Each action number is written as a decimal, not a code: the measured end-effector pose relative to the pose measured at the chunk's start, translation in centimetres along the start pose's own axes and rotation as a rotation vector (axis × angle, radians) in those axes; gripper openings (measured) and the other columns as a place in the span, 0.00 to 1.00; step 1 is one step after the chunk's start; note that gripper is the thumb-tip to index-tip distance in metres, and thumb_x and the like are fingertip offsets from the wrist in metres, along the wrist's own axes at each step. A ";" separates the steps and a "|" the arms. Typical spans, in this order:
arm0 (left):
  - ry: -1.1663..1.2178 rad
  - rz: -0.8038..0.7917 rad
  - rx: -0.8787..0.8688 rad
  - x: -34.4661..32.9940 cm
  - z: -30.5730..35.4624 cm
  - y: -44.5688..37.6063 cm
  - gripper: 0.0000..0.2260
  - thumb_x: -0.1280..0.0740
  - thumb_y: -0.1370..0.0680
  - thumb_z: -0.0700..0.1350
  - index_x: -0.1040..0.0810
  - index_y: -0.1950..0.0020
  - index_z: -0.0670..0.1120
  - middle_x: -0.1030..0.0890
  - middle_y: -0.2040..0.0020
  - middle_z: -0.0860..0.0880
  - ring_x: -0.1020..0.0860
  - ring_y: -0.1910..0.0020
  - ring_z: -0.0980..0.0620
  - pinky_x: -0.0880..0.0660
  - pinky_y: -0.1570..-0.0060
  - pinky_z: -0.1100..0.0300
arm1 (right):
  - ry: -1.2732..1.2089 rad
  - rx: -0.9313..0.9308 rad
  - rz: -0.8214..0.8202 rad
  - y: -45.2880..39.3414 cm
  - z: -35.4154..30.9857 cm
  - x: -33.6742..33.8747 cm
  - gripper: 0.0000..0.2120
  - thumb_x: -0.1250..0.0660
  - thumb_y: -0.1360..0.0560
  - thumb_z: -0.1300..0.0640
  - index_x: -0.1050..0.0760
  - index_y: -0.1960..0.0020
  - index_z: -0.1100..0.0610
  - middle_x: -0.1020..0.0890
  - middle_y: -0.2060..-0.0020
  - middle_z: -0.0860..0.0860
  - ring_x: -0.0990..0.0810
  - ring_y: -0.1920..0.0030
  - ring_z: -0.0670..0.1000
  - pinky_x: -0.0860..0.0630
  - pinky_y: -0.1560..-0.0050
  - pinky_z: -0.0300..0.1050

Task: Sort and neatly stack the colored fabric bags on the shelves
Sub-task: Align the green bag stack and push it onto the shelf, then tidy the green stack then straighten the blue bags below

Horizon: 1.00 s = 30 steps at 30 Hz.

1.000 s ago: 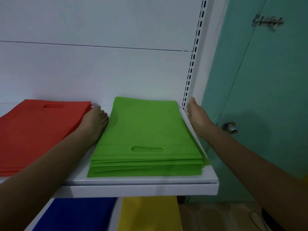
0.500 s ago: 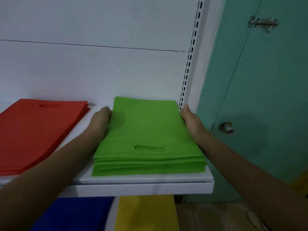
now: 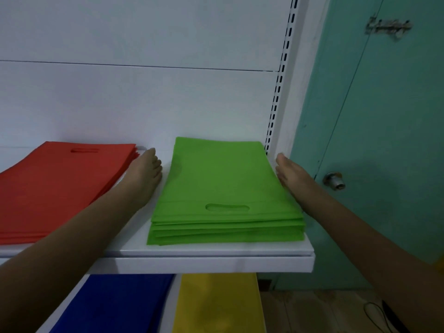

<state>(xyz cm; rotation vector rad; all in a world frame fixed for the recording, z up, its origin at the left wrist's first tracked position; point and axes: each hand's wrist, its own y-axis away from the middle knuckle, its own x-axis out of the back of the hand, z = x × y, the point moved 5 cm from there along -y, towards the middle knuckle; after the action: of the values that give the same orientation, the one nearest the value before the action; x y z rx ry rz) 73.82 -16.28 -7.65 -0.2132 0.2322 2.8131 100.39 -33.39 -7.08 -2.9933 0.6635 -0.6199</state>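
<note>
white shelf (image 3: pixel 211 251) carrying green stack (image 3: pixel 223 188); left hand (image 3: pixel 146 174) and right hand (image 3: pixel 292 174) flanking it, fingers straight, gripping nothing.

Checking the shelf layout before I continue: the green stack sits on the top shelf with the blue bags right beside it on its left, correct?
Not quite. In the head view, the red bags lie left of the green stack on the top shelf; the blue bags are on the shelf below.
</note>
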 end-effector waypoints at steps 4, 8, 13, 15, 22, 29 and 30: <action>-0.677 -0.176 -0.378 0.6 1.4 5.9 0.33 0.43 0.27 0.67 0.42 0.25 0.55 0.43 0.26 0.61 0.43 0.29 0.64 0.47 0.29 0.61 | 0.716 0.356 -0.217 6.5 -2.2 -1.2 0.38 0.56 0.27 0.28 0.52 0.23 0.48 0.50 0.25 0.40 0.53 0.26 0.38 0.54 0.27 0.40; -1.381 -0.439 -0.711 -1.5 0.3 12.2 0.43 0.54 0.34 0.77 0.60 0.25 0.58 0.62 0.27 0.65 0.62 0.28 0.69 0.57 0.30 0.66 | 0.935 0.470 -0.247 9.3 -2.6 -2.6 0.40 0.67 0.28 0.27 0.53 0.23 0.48 0.52 0.25 0.40 0.57 0.25 0.40 0.59 0.28 0.39; -1.565 -0.451 -0.792 -2.1 -2.5 11.5 0.45 0.57 0.34 0.79 0.58 0.24 0.55 0.55 0.23 0.57 0.61 0.26 0.61 0.57 0.27 0.61 | 1.095 0.446 -0.210 7.8 -1.3 -4.2 0.41 0.72 0.28 0.30 0.51 0.23 0.50 0.46 0.24 0.46 0.51 0.24 0.48 0.58 0.27 0.46; -1.568 -0.427 -0.829 -2.0 -2.4 10.9 0.44 0.55 0.31 0.77 0.52 0.23 0.52 0.49 0.23 0.54 0.55 0.25 0.58 0.56 0.26 0.58 | 1.127 0.421 -0.216 7.4 -1.2 -4.4 0.42 0.74 0.30 0.29 0.53 0.23 0.49 0.48 0.23 0.45 0.51 0.24 0.48 0.58 0.26 0.48; -1.579 -0.391 -0.926 -1.7 -2.0 10.8 0.40 0.53 0.28 0.73 0.44 0.24 0.48 0.41 0.24 0.50 0.46 0.26 0.54 0.54 0.27 0.56 | 1.097 0.396 -0.218 7.7 -1.6 -4.8 0.46 0.77 0.32 0.28 0.52 0.23 0.49 0.47 0.23 0.45 0.48 0.24 0.47 0.54 0.25 0.52; -1.014 -0.342 -0.935 -0.5 0.3 15.9 0.19 0.44 0.20 0.50 0.29 0.32 0.44 0.28 0.32 0.51 0.32 0.31 0.54 0.34 0.33 0.57 | 0.611 0.591 -0.034 10.6 -6.1 -5.8 0.31 0.58 0.20 0.37 0.38 0.26 0.54 0.34 0.30 0.44 0.40 0.30 0.39 0.48 0.30 0.31; -0.931 -0.332 -0.953 0.0 0.5 17.1 0.16 0.44 0.20 0.45 0.27 0.35 0.42 0.25 0.35 0.49 0.29 0.34 0.52 0.31 0.36 0.56 | 0.501 0.604 -0.064 11.4 -6.8 -6.7 0.28 0.55 0.20 0.40 0.36 0.27 0.53 0.33 0.30 0.45 0.38 0.30 0.39 0.44 0.31 0.31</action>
<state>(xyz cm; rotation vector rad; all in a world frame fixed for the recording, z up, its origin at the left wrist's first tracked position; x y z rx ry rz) 68.36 -32.27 -4.84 0.7645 -1.2040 2.1617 87.62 -40.57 -4.46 -2.3113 0.3012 -1.3187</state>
